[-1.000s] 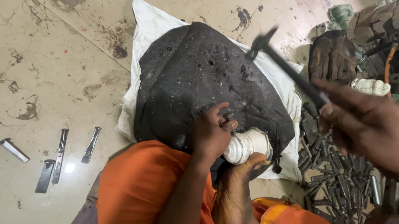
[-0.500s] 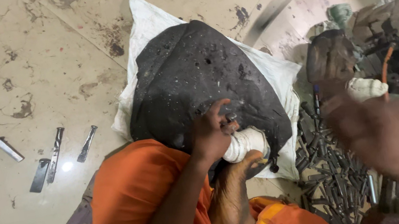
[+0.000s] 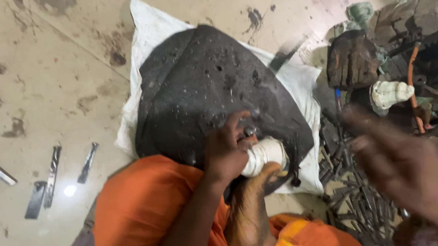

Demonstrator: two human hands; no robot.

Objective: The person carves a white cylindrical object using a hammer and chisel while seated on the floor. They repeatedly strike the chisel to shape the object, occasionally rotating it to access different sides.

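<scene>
Low at six o'clock, the left hand [image 3: 229,151] curls its fingers tight around a small metal punch [image 3: 249,131], pressed to the dark dome-shaped block [image 3: 207,89] on white cloth [image 3: 154,21]; the right hand [image 3: 400,161] blurs at four o'clock, grip unreadable

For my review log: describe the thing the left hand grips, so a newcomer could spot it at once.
Start at the big black dome-shaped block lying on the white sack on the floor. At its near edge, the left hand grips a small white cloth-wrapped roll. It is the only white thing lying against the black surface.
</scene>
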